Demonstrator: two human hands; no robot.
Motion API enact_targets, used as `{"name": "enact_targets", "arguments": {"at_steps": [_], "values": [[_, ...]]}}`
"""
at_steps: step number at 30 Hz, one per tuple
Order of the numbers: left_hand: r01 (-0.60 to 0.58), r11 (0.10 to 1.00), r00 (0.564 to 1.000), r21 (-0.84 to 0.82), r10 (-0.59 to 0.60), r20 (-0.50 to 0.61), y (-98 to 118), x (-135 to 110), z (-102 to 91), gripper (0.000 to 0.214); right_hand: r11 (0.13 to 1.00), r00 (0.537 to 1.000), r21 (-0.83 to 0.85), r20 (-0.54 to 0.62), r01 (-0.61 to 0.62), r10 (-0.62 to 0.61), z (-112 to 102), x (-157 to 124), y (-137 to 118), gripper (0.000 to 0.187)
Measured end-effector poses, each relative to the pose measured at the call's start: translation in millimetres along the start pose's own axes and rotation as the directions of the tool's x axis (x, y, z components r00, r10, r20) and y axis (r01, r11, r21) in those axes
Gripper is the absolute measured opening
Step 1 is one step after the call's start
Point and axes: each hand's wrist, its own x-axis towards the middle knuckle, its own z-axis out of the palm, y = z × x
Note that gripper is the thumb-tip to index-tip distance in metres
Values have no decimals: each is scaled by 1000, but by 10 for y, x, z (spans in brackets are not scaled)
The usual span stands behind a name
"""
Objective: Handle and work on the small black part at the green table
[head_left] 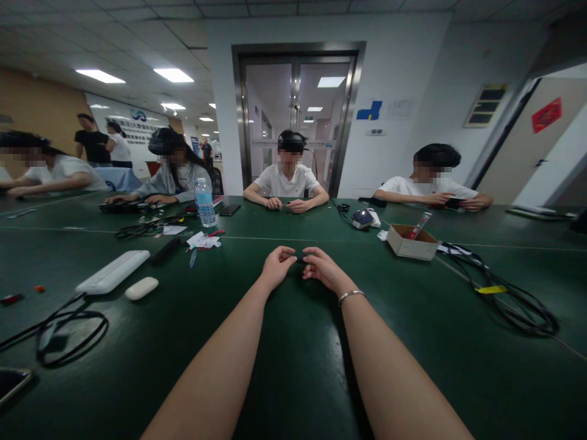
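Observation:
Both my hands are stretched out over the dark green table (293, 342) and meet near its middle. Between their fingertips is a small black object (300, 260), too small to name, with a light bit at its left end. My left hand (276, 267) pinches that left end between thumb and fingers. From the other side, my right hand (324, 269) grips the dark part, its lower fingers curled. A silver bracelet (351, 296) circles my right wrist. The fingers cover much of the object.
To the left lie a white power bank (114, 271), a white oval case (142, 288) and a coiled black cable (73, 336). A water bottle (205, 203) stands farther back. On the right are an open cardboard box (411, 243) and looped cables (509, 293). Several people sit opposite.

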Motion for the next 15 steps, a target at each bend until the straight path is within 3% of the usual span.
{"name": "enact_targets", "arguments": {"at_steps": [3, 8, 15], "values": [[2, 1000, 1000, 18, -2, 0, -9, 1, -7, 18, 1000, 1000, 7, 3, 23, -23, 3, -2, -1, 33], [-8, 999, 1000, 33, 7, 17, -39, 12, -17, 19, 1000, 1000, -14, -2, -23, 23, 18, -11, -11, 14], [16, 997, 996, 69, -21, 82, -55, 12, 4, 18, 1000, 1000, -10, 19, -8, 8, 4, -9, -4, 19]]}}
